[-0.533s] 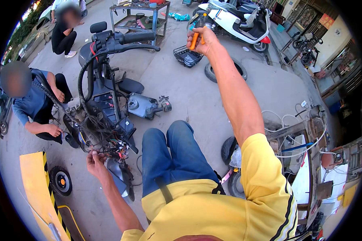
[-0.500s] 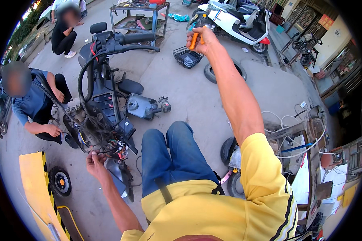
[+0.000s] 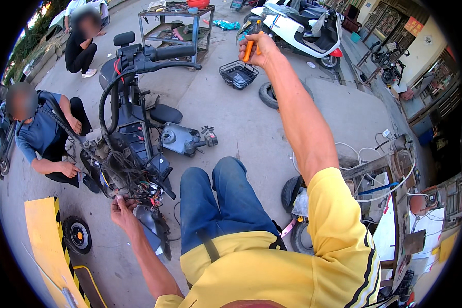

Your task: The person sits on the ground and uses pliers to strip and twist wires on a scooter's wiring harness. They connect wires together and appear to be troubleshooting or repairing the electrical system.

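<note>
My right hand [image 3: 262,54], stretched far out ahead, is closed round orange-handled pliers [image 3: 249,50]; their jaws cannot be made out clearly. At lower left, my left hand [image 3: 124,213] has its fingers pinched at the lower front of a stripped-down scooter [image 3: 137,131]. What they grip is too small to tell. A tangle of coloured wires [image 3: 151,190] hangs just beside those fingers. The scooter's handlebar [image 3: 172,52] and black cables show above the bare frame.
A person in blue [image 3: 41,131] crouches left of the scooter; another in black [image 3: 82,49] squats behind. A grey part [image 3: 179,137], black basket [image 3: 238,75] and tyre [image 3: 268,94] lie on the ground. A metal trolley [image 3: 195,31] and white scooter [image 3: 297,28] stand beyond.
The view has shifted slightly. Both hands keep nearly the same places and grips.
</note>
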The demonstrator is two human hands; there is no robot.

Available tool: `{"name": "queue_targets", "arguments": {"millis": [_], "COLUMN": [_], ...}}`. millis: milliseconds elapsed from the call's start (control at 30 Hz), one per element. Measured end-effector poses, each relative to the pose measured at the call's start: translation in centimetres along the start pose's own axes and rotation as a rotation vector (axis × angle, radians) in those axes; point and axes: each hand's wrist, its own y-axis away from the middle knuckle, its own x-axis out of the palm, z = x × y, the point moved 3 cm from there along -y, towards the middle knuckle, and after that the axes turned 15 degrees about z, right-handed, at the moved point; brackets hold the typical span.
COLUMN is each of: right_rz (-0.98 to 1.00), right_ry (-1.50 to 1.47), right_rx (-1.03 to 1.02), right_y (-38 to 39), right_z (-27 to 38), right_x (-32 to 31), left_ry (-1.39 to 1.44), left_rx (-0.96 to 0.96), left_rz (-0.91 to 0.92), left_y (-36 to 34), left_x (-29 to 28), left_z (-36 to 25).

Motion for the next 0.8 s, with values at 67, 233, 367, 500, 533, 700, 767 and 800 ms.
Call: {"name": "queue_targets", "arguments": {"millis": [67,233,367,500,533,700,767,800], "right_rz": [-0.001,0.019,0.004,-0.019,-0.031,0.008,-0.016,-0.014], "right_ry": [0.012,0.043,0.040,0.037,0.042,-0.005,0.036,0.050], "right_rx": [-0.010,-0.030,-0.039,-0.049,-0.053,-0.061,-0.047,-0.053], "right_y": [-0.1,-0.3,-0.3,-0.3,-0.2,-1.4,-0.8,-0.8], "right_z": [0.4,1.3,1.2,1.4,1.6,2.5,1.8,1.7], "right_x": [0.3,1.4,1.8,2.6,2.5,1.6,2.0,2.1], "left_ry": [-0.008,-0.038,-0.039,0.009,0.019,0.092,0.103,0.112], "left_rx": [-0.001,-0.029,-0.091,-0.103,-0.108,-0.130,-0.135,-0.135], "left_rz": [-0.001,0.007,0.012,0.009,0.013,0.006,-0.005,-0.007], "left_y": [0.0,-0.4,-0.6,-0.7,-0.7,-0.9,-1.0,-1.0], "left_x": [-0.1,-0.9,-1.0,-1.4,-1.3,-1.6,-1.6,-1.5], "left_z": [0.1,0.6,0.8,1.2,1.3,1.7,1.8,1.8]}}
